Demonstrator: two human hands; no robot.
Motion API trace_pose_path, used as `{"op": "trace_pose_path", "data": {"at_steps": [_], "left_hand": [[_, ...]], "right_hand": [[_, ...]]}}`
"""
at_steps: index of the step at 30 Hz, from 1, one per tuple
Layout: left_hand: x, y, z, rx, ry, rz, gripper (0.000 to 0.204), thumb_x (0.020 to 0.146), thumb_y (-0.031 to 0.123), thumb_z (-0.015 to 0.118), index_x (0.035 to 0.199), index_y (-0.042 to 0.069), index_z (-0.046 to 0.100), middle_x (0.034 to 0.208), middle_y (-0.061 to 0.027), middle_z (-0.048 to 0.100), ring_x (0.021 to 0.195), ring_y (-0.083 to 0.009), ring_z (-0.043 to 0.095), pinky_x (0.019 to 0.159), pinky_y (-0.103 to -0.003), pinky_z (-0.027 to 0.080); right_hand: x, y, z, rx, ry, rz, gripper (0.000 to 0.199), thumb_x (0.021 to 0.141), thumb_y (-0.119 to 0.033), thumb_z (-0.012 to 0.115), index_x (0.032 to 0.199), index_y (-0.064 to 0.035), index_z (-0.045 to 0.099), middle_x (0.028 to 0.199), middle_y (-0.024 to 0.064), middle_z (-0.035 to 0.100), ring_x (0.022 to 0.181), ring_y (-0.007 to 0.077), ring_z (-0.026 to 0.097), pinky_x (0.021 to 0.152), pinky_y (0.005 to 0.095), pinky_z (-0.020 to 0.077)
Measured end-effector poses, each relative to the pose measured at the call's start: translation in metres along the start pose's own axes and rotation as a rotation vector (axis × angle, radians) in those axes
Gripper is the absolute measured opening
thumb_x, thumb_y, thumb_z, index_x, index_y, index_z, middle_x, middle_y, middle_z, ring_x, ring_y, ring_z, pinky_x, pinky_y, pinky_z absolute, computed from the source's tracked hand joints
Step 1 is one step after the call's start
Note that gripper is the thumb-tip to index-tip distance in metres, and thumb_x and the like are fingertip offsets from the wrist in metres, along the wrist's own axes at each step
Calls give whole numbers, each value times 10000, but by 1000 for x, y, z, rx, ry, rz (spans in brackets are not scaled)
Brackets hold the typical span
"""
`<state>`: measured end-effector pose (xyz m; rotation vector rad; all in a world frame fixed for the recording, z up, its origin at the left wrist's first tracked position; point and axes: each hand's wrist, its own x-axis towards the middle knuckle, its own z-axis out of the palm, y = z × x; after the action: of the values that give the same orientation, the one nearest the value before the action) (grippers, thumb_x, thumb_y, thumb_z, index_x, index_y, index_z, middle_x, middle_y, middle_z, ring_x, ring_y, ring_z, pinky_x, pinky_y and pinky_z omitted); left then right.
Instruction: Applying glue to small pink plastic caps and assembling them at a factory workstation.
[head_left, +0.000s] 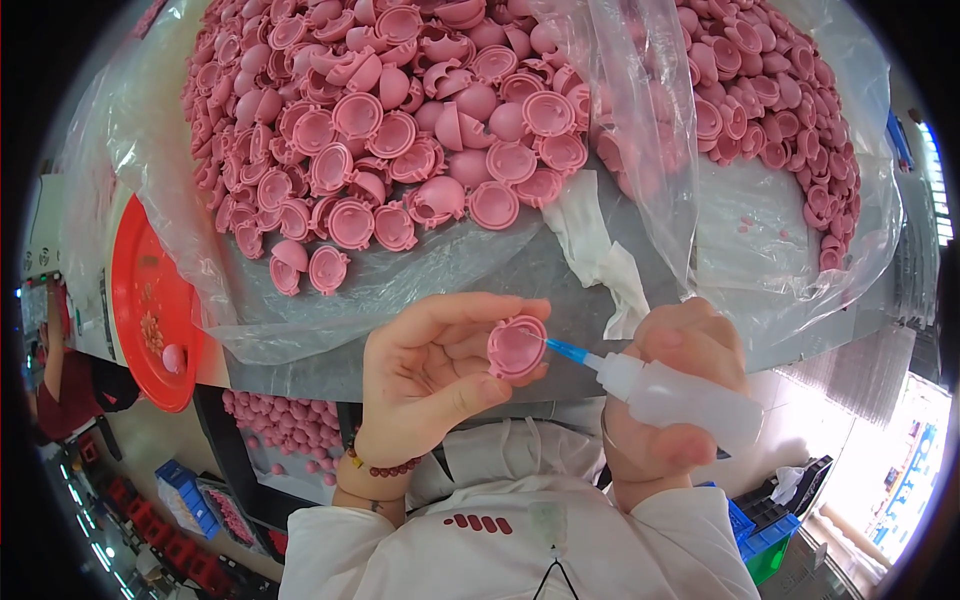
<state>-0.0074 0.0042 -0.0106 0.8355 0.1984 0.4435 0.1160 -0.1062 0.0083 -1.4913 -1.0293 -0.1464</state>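
My left hand (430, 360) holds a pink plastic half shell (517, 347) between thumb and fingers, its hollow side turned up toward me. In my right hand (690, 350) is a white squeeze bottle (690, 400) with a blue needle tip (567, 349), gripped along its body. The thin needle reaches over the rim into the shell's hollow; whether any liquid leaves it is too small to tell. Beyond my hands, a big heap of like pink half shells (357, 116) lies on clear plastic sheeting.
A second pink heap (770, 80) lies at the far right on clear plastic (770, 210). Crumpled white tissue (592, 240) sits on the grey table (655, 215). At left stands a red tray (140, 300) with one pink ball; below it, a dark bin (235, 450) holds pink balls.
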Motion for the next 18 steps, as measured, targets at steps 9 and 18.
{"op": "trace_pose_path", "data": {"at_steps": [9, 18], "left_hand": [[-2, 0, 7, 103, 160, -10, 476, 684, 88, 691, 1054, -83, 444, 1039, -272, 515, 866, -230, 583, 682, -300, 525], [-5, -6, 2, 220, 59, 197, 426, 667, -150, 584, 1075, -97, 473, 1107, -243, 492, 971, -244, 543, 812, -320, 471]], "right_hand": [[4, 1, -3, 85, -74, -21, 501, 753, -476, 554, 855, 11, 606, 707, 40, 584, 510, 121, 483, 418, 230, 376], [6, 3, -5, 45, -108, -82, 487, 761, -464, 552, 848, 13, 602, 732, 38, 596, 506, 121, 476, 409, 230, 370]]}}
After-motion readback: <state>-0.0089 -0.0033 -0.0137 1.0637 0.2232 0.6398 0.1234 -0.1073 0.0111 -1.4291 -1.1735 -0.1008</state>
